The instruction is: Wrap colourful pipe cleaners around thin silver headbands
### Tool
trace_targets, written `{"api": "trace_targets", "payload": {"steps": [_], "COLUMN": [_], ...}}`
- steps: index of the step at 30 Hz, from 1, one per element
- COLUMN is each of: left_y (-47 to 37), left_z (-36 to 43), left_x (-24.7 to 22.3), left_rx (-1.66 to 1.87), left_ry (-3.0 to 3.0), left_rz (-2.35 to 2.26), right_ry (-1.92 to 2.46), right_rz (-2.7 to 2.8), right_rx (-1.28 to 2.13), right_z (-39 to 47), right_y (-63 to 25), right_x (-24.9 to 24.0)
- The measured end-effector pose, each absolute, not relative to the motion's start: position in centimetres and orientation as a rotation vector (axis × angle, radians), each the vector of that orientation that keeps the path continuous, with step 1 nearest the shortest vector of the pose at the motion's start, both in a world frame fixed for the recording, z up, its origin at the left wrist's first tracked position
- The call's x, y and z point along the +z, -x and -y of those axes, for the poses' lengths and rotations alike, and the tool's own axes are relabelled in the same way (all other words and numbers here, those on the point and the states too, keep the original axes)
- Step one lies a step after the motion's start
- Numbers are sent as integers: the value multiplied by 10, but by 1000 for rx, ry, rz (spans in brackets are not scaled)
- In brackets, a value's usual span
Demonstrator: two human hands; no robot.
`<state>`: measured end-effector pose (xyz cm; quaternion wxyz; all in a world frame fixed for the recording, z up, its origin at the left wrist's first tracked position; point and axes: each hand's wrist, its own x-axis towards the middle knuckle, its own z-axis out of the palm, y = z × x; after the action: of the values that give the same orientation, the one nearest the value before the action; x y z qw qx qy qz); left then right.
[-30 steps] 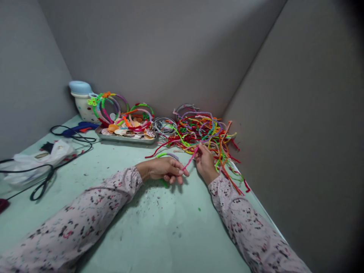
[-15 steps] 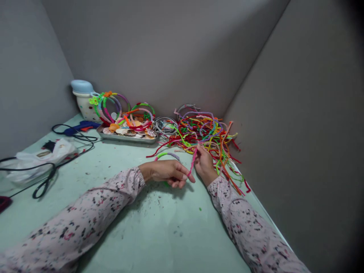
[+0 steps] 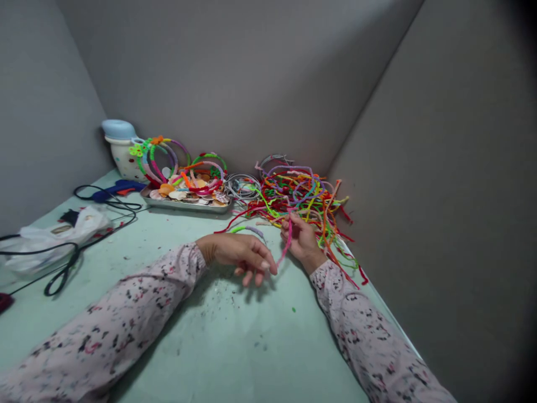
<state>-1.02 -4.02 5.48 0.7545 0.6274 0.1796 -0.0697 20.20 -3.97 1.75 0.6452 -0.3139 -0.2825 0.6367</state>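
A pink pipe cleaner [image 3: 289,238] hangs down from my right hand [image 3: 302,239], whose thumb and fingers pinch its upper end. Its lower end curves to the left and meets the index fingertip of my left hand [image 3: 241,254]. That hand is palm down with its fingers loosely apart, and I see no firm grip on the pink strand. Behind my left wrist lies a headband wrapped in green and lilac pipe cleaner [image 3: 253,230], partly covered by the hand.
Beyond my right hand is a tangled heap of coloured pipe cleaners [image 3: 302,190]. Left of it are coiled grey headbands [image 3: 243,186] and a metal tray [image 3: 188,206] with shells and wrapped headbands. A blue-lidded jar [image 3: 121,151], black cord [image 3: 75,254] and plastic bag [image 3: 37,240] stand farther left.
My left hand has drawn slightly left and down, its fingers spreading more. My right hand has turned a little, and the pink pipe cleaner now bends where it was straighter.
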Motion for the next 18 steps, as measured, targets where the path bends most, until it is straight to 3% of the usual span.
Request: {"api": "trace_targets", "payload": {"steps": [4,8,18], "left_y": [26,19,11], "left_z": [21,13,6], "left_x": [55,44,35], "left_rx": [-4,544,875], "left_ry": [-1291,-1107,-978], "left_rz": [-425,-556,-638], "right_ry": [737,733,878], "right_rz": [897,1133,1386], "right_rx": [1659,1787,1976], "right_z": [55,60,62], "right_y": [-200,-201,-186], "right_x": [20,18,8]}}
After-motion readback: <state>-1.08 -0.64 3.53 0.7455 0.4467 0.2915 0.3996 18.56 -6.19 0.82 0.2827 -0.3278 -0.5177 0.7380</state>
